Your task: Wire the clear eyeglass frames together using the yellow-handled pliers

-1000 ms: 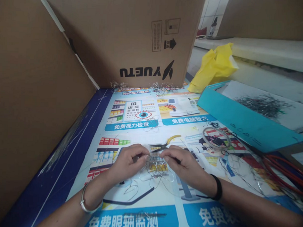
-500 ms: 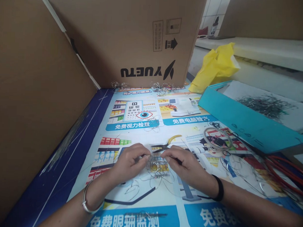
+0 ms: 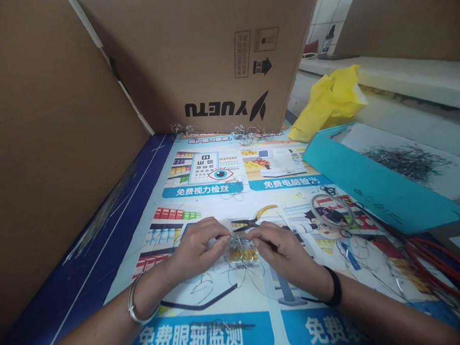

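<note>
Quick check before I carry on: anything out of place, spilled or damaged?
The far cardboard panel has upside-down YUETU lettering, which looks odd. Thin wires lie strewn along the dark blue strip at left, possibly spilled. No damage shows; the wire tangle between the left hand and right hand is too fine to judge.

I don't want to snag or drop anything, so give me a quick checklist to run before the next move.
1. Both hands at the wire piece: ok; left hand and right hand pinch at opposite sides of it.
2. Grip secure: cannot tell; the fingers hide the contact and the wire is very fine.
3. Pliers close by: ok; they lie just beyond the hands, jaws apart.
4. Printed sheet free of loose wire: not ok; straight wires lie nearer the camera than the hands.
5. Dark wire pile contained: ok; it sits inside the turquoise box.
</note>
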A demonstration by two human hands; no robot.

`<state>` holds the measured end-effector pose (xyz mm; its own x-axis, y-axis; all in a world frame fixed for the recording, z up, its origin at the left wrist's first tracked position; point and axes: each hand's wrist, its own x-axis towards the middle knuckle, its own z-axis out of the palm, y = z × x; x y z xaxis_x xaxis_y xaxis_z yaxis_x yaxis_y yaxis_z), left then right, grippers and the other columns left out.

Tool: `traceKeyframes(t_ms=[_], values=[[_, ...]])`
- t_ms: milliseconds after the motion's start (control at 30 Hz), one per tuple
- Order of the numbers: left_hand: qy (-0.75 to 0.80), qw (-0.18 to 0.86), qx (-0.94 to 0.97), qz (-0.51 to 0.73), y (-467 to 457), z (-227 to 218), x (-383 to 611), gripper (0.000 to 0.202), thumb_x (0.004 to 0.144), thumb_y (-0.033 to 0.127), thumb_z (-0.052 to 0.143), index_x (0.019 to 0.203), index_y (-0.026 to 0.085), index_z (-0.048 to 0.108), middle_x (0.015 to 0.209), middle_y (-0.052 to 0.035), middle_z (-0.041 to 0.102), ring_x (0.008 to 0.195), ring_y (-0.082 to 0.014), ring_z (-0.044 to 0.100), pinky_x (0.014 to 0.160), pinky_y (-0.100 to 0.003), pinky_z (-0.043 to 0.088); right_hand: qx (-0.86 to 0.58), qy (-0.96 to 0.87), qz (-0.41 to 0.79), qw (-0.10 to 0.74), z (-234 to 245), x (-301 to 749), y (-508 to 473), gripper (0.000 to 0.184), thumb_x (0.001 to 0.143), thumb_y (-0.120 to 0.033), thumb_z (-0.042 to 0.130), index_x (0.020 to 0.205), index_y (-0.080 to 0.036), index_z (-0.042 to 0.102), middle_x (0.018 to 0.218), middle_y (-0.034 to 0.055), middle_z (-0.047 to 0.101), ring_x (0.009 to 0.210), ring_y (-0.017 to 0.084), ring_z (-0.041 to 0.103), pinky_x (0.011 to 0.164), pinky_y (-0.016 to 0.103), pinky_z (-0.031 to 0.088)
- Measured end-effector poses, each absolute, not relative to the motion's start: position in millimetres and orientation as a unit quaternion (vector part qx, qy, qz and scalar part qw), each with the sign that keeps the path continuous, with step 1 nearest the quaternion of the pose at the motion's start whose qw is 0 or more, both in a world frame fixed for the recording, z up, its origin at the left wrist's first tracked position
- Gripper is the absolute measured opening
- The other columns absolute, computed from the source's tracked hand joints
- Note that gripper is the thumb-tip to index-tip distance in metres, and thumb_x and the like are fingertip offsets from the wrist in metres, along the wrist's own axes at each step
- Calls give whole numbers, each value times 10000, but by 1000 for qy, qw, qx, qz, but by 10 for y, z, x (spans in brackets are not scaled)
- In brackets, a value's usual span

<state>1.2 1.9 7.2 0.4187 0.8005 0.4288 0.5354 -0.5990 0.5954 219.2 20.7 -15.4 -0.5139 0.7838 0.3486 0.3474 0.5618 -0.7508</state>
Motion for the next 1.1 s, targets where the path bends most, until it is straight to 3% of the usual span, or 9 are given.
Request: traceKeyframes(t_ms=[500,633,833,1100], values=[[430,185,818,334,15,66,16,163,877,170,450,772,161,576,704,-27,603,680,-129,530,634,-252,401,-330,-835,263,353,-200,2193,189,276,805,-86,480,1027,-214,583,859,35,639,770,144,588,693,262,461],[425,183,820,337,9,63,28,163,874,156,456,759,158,571,691,-16,605,662,-113,528,620,-230,392,-265,-875,206,349,-181,2213,191,236,857,-95,431,953,-200,620,770,37,590,711,135,550,620,241,429],[431,180,818,336,2,60,34,162,869,153,460,754,157,574,682,-10,602,650,-107,525,611,-223,388,-240,-902,160,320,-123,2232,194,301,891,-107,389,1002,-195,654,674,21,497,616,128,481,538,232,367],[438,191,815,328,5,55,36,174,875,168,450,750,154,569,681,-11,601,640,-106,523,604,-223,383,-233,-899,152,339,-174,2233,203,299,891,-107,408,1075,-187,630,694,22,518,639,126,499,544,225,391]])
